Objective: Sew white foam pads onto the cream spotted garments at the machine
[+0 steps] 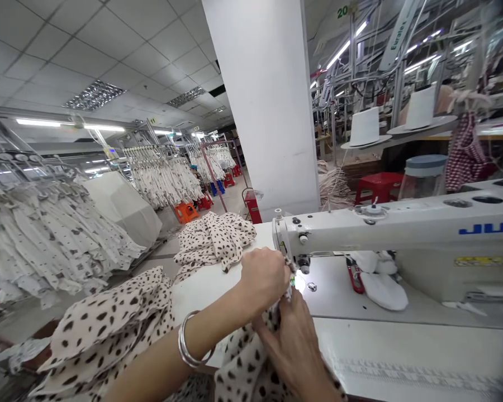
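- My left hand is closed in a fist on the spotted cloth, right beside the head of the sewing machine; I judge this keeps the fabric gathered near the needle area.
- My right hand is just below, thumb and fingers closed on the same cloth, probably to steady its bulk; my fingertips are partly hidden.
- The cloth I hold hangs from both hands toward the bottom centre of the frame, over the near edge of the counter.
- The far pile lies left of the machine, and the near pile spreads across the lower left, likely both put there for easy reach.
- A red-handled tool lies under the machine's arm beside white padding, perhaps to stay handy.
- Counted: two hands, one machine, two spotted piles besides the cloth I hold, one red-handled tool, and two white thread cones at upper right. I cannot count the layers in either pile.
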A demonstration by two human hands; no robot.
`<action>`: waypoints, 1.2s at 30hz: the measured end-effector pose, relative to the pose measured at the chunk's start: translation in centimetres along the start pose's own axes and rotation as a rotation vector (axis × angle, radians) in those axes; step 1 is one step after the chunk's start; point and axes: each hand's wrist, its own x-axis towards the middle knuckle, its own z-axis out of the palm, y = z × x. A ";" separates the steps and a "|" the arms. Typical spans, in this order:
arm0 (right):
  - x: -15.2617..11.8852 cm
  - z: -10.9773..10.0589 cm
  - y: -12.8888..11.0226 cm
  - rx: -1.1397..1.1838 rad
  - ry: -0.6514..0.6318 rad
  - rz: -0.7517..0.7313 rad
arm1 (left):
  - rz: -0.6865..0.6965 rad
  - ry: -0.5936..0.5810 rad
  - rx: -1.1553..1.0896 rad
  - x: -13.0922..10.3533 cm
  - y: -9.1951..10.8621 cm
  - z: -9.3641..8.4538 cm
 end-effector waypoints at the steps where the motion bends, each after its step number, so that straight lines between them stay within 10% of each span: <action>1: 0.0 0.0 0.2 0.013 0.016 0.043 | 0.002 0.009 0.000 -0.2 -0.1 -0.2; 9: -1.5 -5.8 3.0 0.342 -0.217 0.066 | 0.353 -0.154 -0.757 -2.3 -7.4 0.3; 14: -2.0 -7.4 2.5 0.399 -0.336 0.029 | 0.440 -0.319 -0.948 -2.9 -6.9 2.3; 24: -2.2 -8.2 1.8 0.335 -0.226 0.014 | 0.229 0.086 -1.238 -5.6 -6.5 3.5; 32: -2.2 -8.2 -0.4 0.401 0.088 -0.061 | 0.290 0.103 -1.519 -8.6 -8.9 4.4; 36: -3.0 -7.2 -1.6 0.435 0.132 0.161 | 0.206 0.143 -1.615 -9.1 -9.5 4.4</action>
